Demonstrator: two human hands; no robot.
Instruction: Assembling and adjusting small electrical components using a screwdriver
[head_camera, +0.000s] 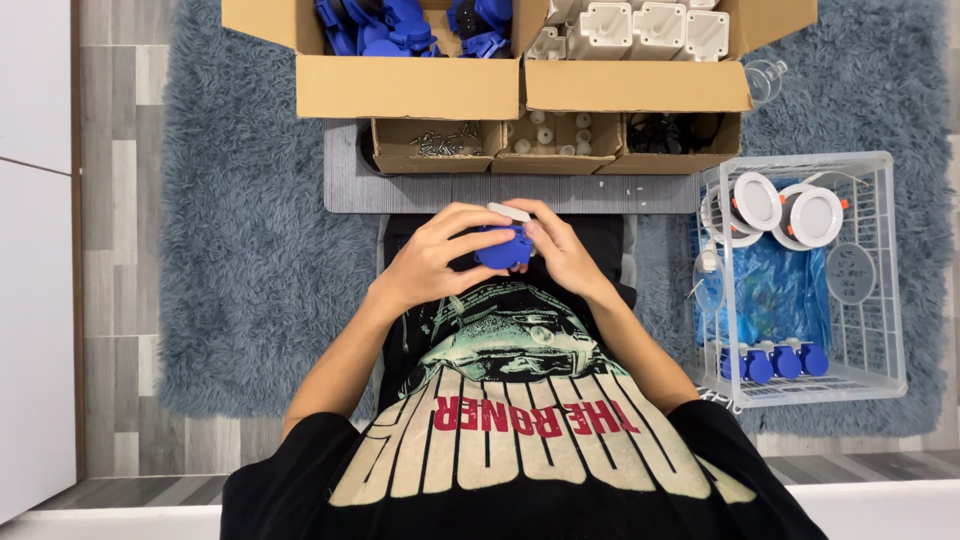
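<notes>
Head cam, centre of frame: left hand (430, 258) and right hand (562, 252) both clamp a small blue plastic part (503, 249) with a flat white plastic piece (508, 211) on top, its long axis running left-right. Which way the blue part points, can't tell. Grey board (500, 190) edge sits just above; clear wire-frame basket (868, 290) is off right.

big box left (405, 85): brown cardboard, flaps open, set at top centre.
big box right (640, 85): same, placed beside it.
small trays (550, 150): three brown cartons, lined up just below.
blue bag (775, 295): crumpled plastic, laid in the wire basket (895, 290).
</notes>
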